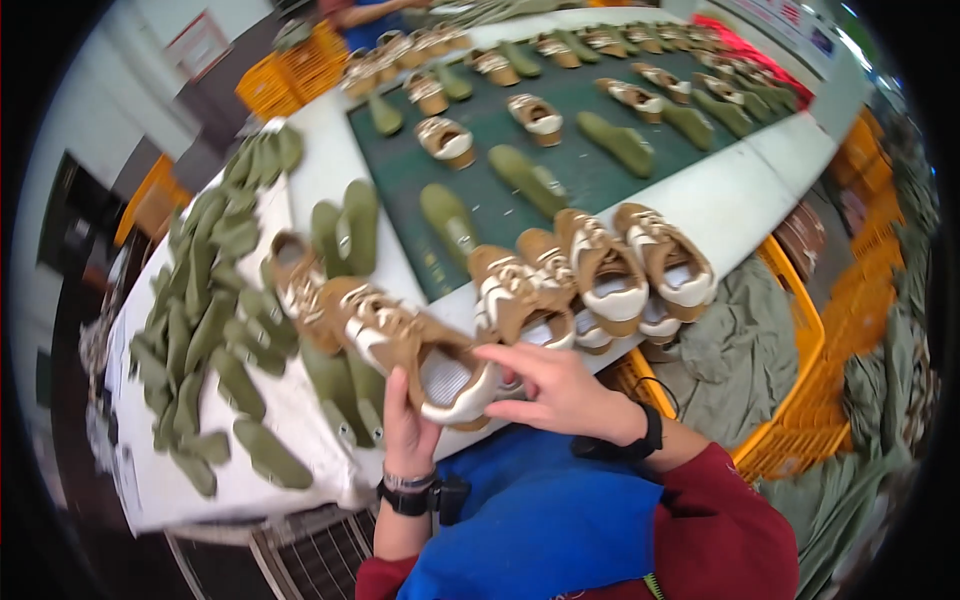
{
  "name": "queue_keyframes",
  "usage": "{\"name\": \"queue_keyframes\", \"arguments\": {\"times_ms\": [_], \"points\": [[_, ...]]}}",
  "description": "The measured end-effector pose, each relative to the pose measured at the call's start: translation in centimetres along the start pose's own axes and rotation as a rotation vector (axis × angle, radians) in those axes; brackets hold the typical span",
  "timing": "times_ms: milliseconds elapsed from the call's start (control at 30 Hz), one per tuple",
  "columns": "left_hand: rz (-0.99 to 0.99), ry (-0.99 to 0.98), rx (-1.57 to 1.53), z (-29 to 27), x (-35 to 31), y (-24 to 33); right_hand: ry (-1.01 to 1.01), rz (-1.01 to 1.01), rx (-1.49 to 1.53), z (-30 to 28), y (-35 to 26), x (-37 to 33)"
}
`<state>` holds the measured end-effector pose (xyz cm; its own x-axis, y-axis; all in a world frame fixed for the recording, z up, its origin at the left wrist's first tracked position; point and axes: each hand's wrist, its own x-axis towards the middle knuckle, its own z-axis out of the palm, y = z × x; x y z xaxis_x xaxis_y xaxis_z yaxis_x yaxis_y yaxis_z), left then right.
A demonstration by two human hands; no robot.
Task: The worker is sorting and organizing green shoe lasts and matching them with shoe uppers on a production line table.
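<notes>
A brown and white sneaker (375,325) with cream laces is held tilted at the near table edge, its opening turned toward me and a pale lining showing inside. My left hand (410,432) is closed on it from beneath, the thumb up along its side. At the heel, my right hand (560,388) has the index finger on the collar and the thumb lower down, gripping the rim. Another sneaker (292,270) lies just beyond the held one. Right of it stand several matching sneakers (600,265) in a close group. Olive green insoles (340,390) lie under the held sneaker.
A heap of olive insoles (200,310) covers the left of the white table (320,150). Sneakers and insoles stand in rows on a green mat (400,215). A yellow crate (815,345) with grey-green cloth (740,340) is at the right. Another person (365,20) stands at the far side.
</notes>
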<state>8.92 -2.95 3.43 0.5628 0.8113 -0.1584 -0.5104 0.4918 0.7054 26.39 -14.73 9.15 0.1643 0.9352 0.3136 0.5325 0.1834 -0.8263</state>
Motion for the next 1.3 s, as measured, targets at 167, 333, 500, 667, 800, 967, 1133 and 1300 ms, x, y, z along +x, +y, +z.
{"name": "queue_keyframes", "arguments": {"times_ms": [167,333,500,667,800,967,1133,1300], "points": [[-0.093,0.041,-0.105,-0.7,-0.3,0.5,-0.074,-0.015,0.1,1.3,-0.3,0.4],[-0.189,-0.187,-0.319,0.7,-0.4,1.3,-0.115,-0.074,0.071,1.9,-0.6,-0.1],[-0.162,-0.364,-0.353,0.6,-0.4,1.0,-0.112,-0.141,0.083,2.4,-0.6,-0.3],[-0.113,-0.102,-0.108,1.5,-1.2,2.2,-0.107,-0.034,0.121,1.9,0.0,-0.3],[-0.124,-0.041,-0.026,1.2,-1.2,2.1,-0.113,-0.119,0.134,1.9,-0.6,0.2],[-0.005,-0.149,0.072,0.7,-1.3,1.2,-0.162,-0.207,0.098,2.5,-1.1,0.1],[0.044,0.035,0.27,0.1,-1.4,1.7,-0.209,-0.199,-0.075,2.2,-0.9,0.1],[0.256,-0.097,0.428,-0.1,-1.2,1.1,-0.283,-0.093,-0.131,2.7,1.0,-0.1]]}}
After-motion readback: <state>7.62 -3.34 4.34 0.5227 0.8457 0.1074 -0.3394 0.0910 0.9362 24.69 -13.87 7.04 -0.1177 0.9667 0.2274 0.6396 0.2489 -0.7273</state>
